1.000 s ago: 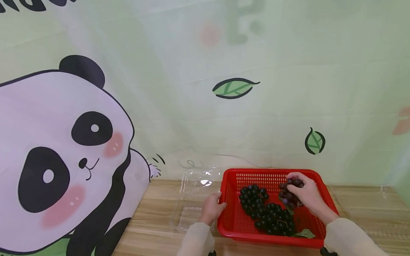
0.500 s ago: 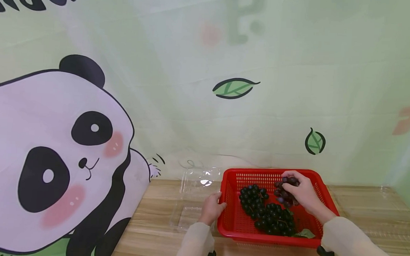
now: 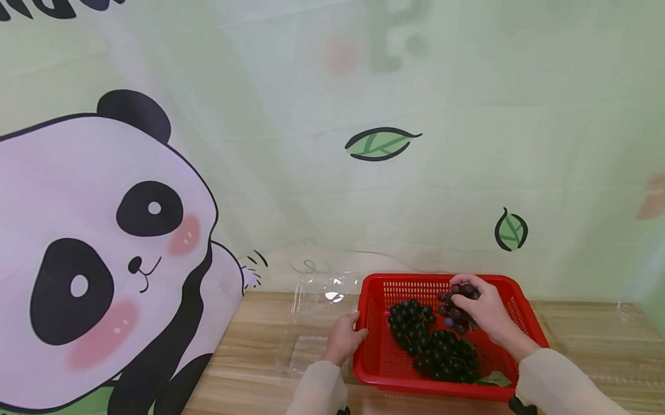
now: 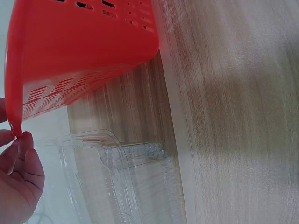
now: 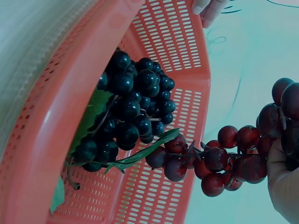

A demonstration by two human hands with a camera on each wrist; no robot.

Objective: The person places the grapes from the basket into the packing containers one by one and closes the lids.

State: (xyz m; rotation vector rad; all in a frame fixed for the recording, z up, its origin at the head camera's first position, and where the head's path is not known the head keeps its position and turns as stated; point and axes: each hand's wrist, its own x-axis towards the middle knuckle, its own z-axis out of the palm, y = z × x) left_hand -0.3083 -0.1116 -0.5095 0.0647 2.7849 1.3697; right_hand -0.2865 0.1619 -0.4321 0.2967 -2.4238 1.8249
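Head view: red grapes (image 3: 457,318), grasped by the right hand (image 3: 489,309), are held over the basket (image 3: 392,383); from them, black grapes (image 3: 434,349) are placed inside at 7 o'clock, and the left hand (image 3: 343,339), the farther one, at 9 o'clock.

Left wrist view: the basket is pinched at its edge by the left hand; a clear box (image 4: 124,172) is seen at 3 o'clock.

Right wrist view: the red grapes' long axis is pointed from the right hand toward 9 o'clock.

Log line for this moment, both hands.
left hand: grips red basket by rim | right hand: holds reddish grapes | black grapes: inside basket
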